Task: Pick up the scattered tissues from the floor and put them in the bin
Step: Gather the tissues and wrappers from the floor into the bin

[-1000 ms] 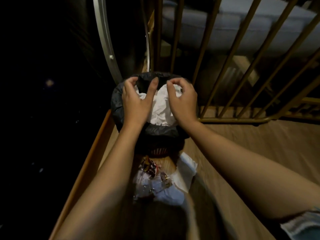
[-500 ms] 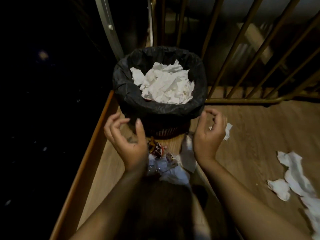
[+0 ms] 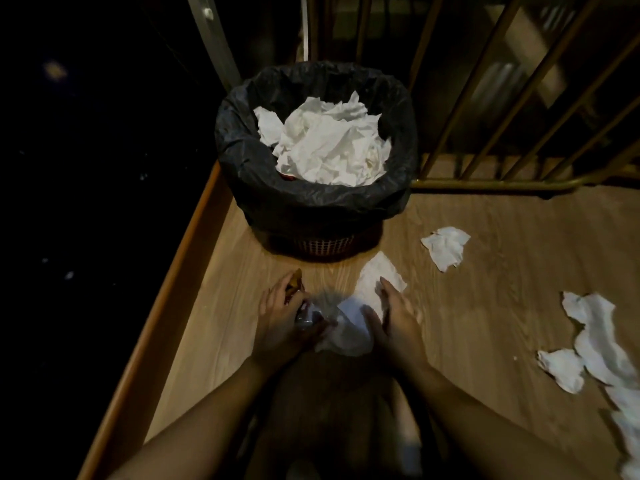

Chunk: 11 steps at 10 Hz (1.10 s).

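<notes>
A round bin [image 3: 239, 157] lined with a black bag stands on the wooden floor, heaped with white crumpled tissues [image 3: 329, 143]. In front of it lies a small pile of tissue and clear wrapper scraps [image 3: 346, 323]. My left hand [image 3: 280, 317] presses on the pile's left side, over a shiny wrapper. My right hand [image 3: 394, 320] cups the pile's right side, touching a flat white tissue [image 3: 377, 275]. Another tissue [image 3: 446, 247] lies right of the bin. More tissues [image 3: 595, 341] trail along the right edge.
A wooden skirting board [image 3: 180, 289] runs along the left, with darkness beyond it. Gold metal railing bars [image 3: 485, 98] stand behind and right of the bin. Bare wooden floor [image 3: 502, 306] lies between the tissues.
Both hands left the bin, came down toward me and now close in on the pile on the floor. The view tilted down, revealing more tissues at right.
</notes>
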Tool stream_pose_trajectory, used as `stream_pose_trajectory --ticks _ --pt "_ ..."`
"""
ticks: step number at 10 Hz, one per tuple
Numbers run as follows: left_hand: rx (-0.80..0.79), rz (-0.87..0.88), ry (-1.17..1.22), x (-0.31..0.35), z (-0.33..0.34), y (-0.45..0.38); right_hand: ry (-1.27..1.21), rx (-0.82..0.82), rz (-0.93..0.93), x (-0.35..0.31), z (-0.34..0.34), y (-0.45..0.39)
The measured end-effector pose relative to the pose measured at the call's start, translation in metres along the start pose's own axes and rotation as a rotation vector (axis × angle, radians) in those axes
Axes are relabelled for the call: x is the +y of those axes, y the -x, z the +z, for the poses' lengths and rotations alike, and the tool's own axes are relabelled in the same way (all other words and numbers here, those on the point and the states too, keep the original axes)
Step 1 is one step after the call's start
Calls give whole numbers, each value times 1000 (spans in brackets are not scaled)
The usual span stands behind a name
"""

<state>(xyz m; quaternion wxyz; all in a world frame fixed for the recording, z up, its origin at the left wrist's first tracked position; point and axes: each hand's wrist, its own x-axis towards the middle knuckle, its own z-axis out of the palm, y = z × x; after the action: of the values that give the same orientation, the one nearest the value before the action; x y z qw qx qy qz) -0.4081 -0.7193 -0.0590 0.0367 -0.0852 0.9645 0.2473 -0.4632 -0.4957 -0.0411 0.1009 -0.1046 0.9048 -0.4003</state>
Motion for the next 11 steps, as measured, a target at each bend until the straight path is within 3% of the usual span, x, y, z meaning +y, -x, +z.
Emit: stream_pose_trajectory --ticks 1,2,3,4,5,6,7,9,10,11 --pt "58 27 265 -10 7 12 72 15 15 16 7 -8" --pt "258 -25 386 -12 9 21 198 -55 33 20 7 2" --pt "370 -86 537 0 -4 20 57 82 73 31 13 11" --pt "451 -170 634 3 -15 15 99 93 59 26 -2 15" --pt "482 -135 603 0 -19 10 21 158 19 30 -10 18" --pt "481 -108 630 5 -23 9 -85 213 96 22 -17 23" --pt "411 -78 684 15 -25 12 -169 280 123 18 -21 23" --pt "140 -128 361 35 -19 2 -271 320 178 17 -28 25" --pt "93 -71 156 33 -11 -3 -242 311 185 20 -40 25" --pt "169 -16 -2 26 -1 -5 -157 296 153 27 -53 18"
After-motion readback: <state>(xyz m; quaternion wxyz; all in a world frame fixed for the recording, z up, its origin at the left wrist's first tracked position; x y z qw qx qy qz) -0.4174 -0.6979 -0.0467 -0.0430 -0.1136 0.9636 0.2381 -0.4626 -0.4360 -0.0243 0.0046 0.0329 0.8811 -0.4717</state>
